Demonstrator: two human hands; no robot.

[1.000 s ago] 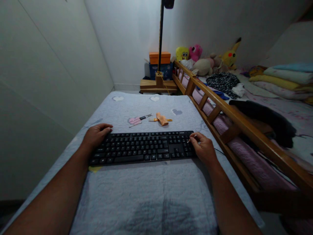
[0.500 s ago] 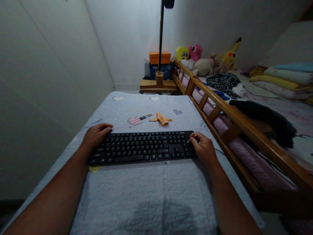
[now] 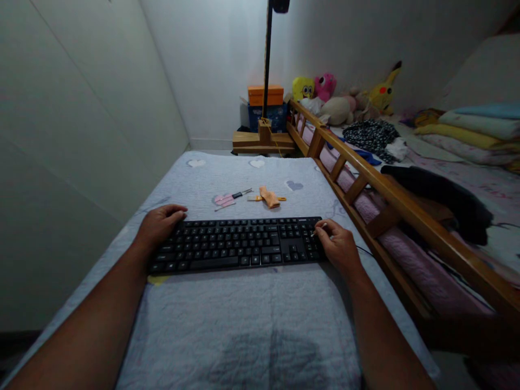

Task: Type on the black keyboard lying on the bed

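A black full-size keyboard lies across the quilted cloth in front of me. My left hand rests against its far left corner, fingers stretched out loosely along the edge and beyond it. Over the number pad at the right end, my right hand pinches a thin white cotton swab, its tip down by the keys. Behind the keyboard are tweezers with a dark grip, a thin swab-like stick, and a small yellow-handled brush lying under a crumpled orange cloth.
A wooden bed rail runs along the right side, with bedding and plush toys past it. The keyboard's cable leads off right. Beyond the far edge stand a wooden stand base and an orange box.
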